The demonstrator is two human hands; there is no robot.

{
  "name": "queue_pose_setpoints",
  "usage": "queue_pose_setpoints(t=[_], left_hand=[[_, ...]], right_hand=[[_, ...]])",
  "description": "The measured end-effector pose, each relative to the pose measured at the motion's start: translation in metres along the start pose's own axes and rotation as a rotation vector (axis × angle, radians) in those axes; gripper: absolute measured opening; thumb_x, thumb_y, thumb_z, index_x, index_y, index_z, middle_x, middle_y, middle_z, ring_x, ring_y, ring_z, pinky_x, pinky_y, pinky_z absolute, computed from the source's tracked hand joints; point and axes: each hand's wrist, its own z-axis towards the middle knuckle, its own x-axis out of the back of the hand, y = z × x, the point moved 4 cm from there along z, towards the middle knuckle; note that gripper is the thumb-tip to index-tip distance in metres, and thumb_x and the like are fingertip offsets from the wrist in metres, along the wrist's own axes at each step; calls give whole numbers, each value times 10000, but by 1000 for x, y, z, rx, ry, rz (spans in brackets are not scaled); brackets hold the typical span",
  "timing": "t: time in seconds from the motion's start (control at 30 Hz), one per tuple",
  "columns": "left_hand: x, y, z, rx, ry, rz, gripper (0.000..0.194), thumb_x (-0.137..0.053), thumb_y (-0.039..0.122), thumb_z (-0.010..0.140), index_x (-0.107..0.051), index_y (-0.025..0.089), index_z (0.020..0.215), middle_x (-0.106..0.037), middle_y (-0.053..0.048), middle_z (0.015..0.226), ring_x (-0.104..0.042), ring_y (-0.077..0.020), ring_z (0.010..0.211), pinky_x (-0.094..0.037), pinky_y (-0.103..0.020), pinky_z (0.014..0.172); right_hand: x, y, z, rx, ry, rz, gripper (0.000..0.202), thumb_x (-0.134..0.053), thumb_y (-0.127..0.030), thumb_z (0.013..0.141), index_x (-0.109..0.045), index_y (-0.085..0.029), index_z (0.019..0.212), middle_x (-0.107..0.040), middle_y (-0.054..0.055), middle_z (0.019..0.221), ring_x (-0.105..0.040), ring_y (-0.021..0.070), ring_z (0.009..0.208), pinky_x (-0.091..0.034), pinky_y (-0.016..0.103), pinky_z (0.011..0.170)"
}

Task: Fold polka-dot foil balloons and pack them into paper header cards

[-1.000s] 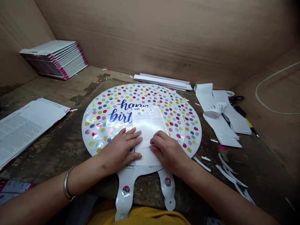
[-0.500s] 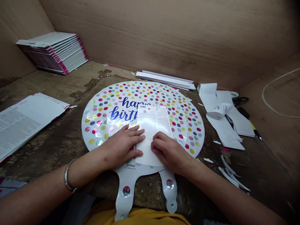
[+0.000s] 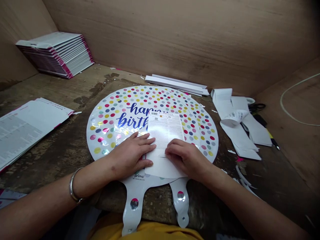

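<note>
I'd keep my open left hand (image 3: 130,155) flat, steadying the card (image 3: 160,133) on the balloon (image 3: 107,113), mid-frame, and my curled right hand (image 3: 188,158) light to avoid creases; whether it pinches, I can't tell

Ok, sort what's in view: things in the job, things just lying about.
In the job, by the look of it:
- printed card, touched by both hands
- dotted balloons under it

Apparently just lying about:
- upright card stack, back left
- flat card pile, left
- white strips, back
- curled label paper, right
- yellow-and-black tool
</note>
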Motion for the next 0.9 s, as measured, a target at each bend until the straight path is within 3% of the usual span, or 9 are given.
queue_pose_setpoints(t=[0.33, 0.53, 0.63, 0.73, 0.8, 0.9], left_hand=[[2, -1, 1, -16, 7, 0, 503, -586, 434, 831, -496, 257, 1294, -455, -36, 1397, -324, -265, 1336, -185, -497, 1097], [0, -1, 1, -18, 4, 23, 488, -570, 449, 839, -500, 265, 1285, -442, -29, 1407, -322, -258, 1337, -191, -495, 1096], [1, -1, -1, -16, 6, 15, 498, -565, 455, 843, -491, 259, 1295, -451, -37, 1399, -324, -260, 1336, -185, -494, 1097], [3, -2, -2, -13, 8, -2, 497, -559, 447, 850, -480, 264, 1305, -449, -33, 1402, -315, -260, 1341, -184, -491, 1099], [4, -3, -2, -17, 11, -14, 493, -557, 441, 852, -476, 269, 1307, -445, -31, 1405, -309, -258, 1344, -178, -488, 1101], [4, -3, 0, -27, 9, -19, 493, -562, 439, 849, -482, 266, 1304, -448, -37, 1403, -314, -258, 1342, -181, -477, 1102]], right_hand=[[-7, 1, 15, 92, -84, -81, 153, -461, -143, 881, -611, -174, 883, -593, 45, 906, -567, 129, 778, -443, 234, 681], [-15, -6, 25, 88, -145, -265, 152, -396, -178, 901, -543, -159, 933, -562, 72, 911, -518, 151, 718, -430, 270, 627], [3, -6, 3, -3, -154, -82, 110, -396, -187, 896, -503, -179, 874, -550, 64, 890, -505, 150, 723, -445, 280, 658], [32, 7, -49, -193, -217, 227, 136, -376, -248, 929, -488, -214, 859, -565, 37, 844, -527, 144, 750, -467, 260, 684], [46, 18, -82, -340, -254, 259, 180, -376, -286, 934, -510, -219, 834, -575, 35, 786, -538, 150, 703, -472, 254, 618], [52, 20, -88, -378, -28, 97, 141, -446, -267, 903, -559, -216, 836, -603, 49, 779, -560, 169, 699, -474, 286, 621]])
